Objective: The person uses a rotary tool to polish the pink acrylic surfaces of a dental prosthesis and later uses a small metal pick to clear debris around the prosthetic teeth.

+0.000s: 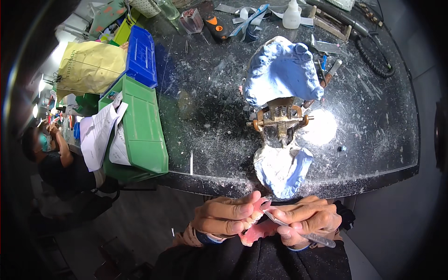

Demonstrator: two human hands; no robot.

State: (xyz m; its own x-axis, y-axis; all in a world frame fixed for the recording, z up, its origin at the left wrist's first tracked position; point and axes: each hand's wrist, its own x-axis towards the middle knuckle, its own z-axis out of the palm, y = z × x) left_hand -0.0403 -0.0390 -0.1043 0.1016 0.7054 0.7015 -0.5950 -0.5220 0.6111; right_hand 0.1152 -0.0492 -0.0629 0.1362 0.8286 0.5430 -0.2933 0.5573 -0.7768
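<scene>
Below the table's front edge, my left hand point(223, 215) grips a partial denture point(255, 228) with pink gum base and pale teeth. Its fingers are closed round the left side of the piece. My right hand point(308, 219) is closed on a small metal knife point(319, 240), whose blade tip meets the upper right part of the pink base. Just beyond my hands stands an opened brass articulator point(283, 122). A large blue plaster dental cast point(282, 70) is on its far side, and a smaller white and blue cast point(283, 173) hangs at the table edge.
A green bin point(142, 135) with papers point(99, 135) and a blue bin point(141, 56) stand at the left. Along the back are a white bottle point(292, 16) and an orange-black tool point(216, 29). A coiled cord point(373, 63) lies back right. Another person point(63, 161) sits far left.
</scene>
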